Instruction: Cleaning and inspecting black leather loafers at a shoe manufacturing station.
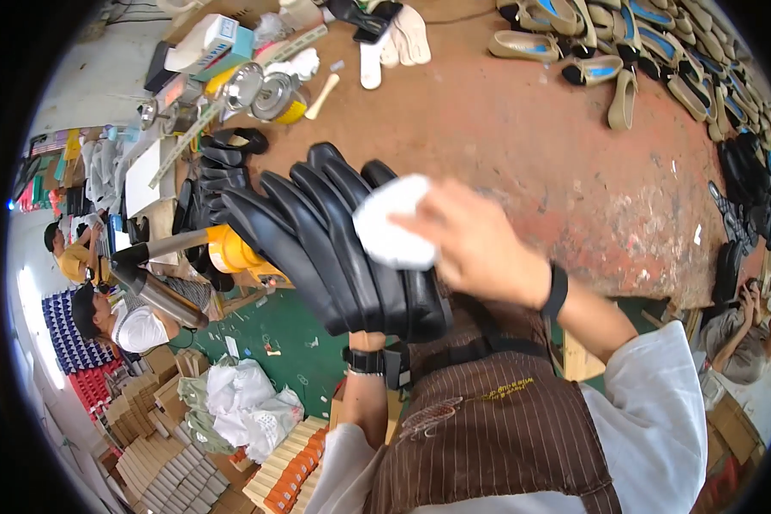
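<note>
Several black shoes (313, 236) lie side by side in a fanned bundle, held up at the table's near edge. My left hand (367, 339) is beneath their near ends; its fingers are hidden behind the shoes, and the wrist wears a dark band. In my right hand (475, 231) is a white cloth or pad (396, 224), slightly blurred, pressed against the upper side of the rightmost shoes. The fingers are closed around its right side. A black band circles the right wrist.
Beige shoes with black toes (591, 68) crowd the far right of the worn brown table (531, 163). A yellow fitting on a grey pipe (231, 248) stands just left of the bundle. Metal-lidded containers (274, 96) sit far left. Other people (116, 317) work to the left and right.
</note>
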A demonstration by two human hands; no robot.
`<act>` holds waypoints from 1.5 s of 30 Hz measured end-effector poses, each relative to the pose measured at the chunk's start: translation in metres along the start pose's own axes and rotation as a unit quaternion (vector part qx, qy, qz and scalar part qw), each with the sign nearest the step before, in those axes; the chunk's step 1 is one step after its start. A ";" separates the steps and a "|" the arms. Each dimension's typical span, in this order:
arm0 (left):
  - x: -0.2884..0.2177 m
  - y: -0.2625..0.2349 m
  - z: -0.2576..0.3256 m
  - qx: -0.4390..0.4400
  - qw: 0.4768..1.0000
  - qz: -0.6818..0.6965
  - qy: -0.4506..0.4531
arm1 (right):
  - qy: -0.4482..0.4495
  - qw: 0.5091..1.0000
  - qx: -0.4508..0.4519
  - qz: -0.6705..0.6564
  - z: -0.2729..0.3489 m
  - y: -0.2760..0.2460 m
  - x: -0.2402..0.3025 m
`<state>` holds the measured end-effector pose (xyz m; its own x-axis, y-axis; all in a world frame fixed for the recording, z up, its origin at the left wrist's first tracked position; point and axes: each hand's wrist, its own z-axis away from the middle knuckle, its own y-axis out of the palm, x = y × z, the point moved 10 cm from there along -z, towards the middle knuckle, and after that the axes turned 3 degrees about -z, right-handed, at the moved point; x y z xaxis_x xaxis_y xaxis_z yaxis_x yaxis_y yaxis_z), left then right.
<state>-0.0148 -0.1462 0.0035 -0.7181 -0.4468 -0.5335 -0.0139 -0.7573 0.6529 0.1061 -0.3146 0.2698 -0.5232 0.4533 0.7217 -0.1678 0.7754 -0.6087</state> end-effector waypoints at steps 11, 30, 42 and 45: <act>-0.030 0.024 -0.005 0.040 0.993 -0.095 0.064 | -0.131 0.984 0.034 -0.113 -0.030 -0.024 0.042; -0.040 0.087 -0.005 -0.088 0.983 0.149 -0.061 | 0.003 0.965 0.118 -0.234 0.069 0.019 0.000; -0.025 0.041 -0.045 -0.018 0.973 -0.231 -0.004 | 0.221 0.953 -0.056 -0.198 0.123 0.001 -0.097; 0.021 -0.005 -0.064 -0.046 0.946 -0.309 -0.083 | 0.212 0.956 -0.063 -0.191 0.116 -0.002 -0.101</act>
<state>0.0147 -0.1819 -0.0454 -0.6928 0.1695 -0.7009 -0.4115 -0.8912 0.1912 0.0623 -0.4123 0.1599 -0.0540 0.2422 0.9687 -0.1637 0.9549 -0.2479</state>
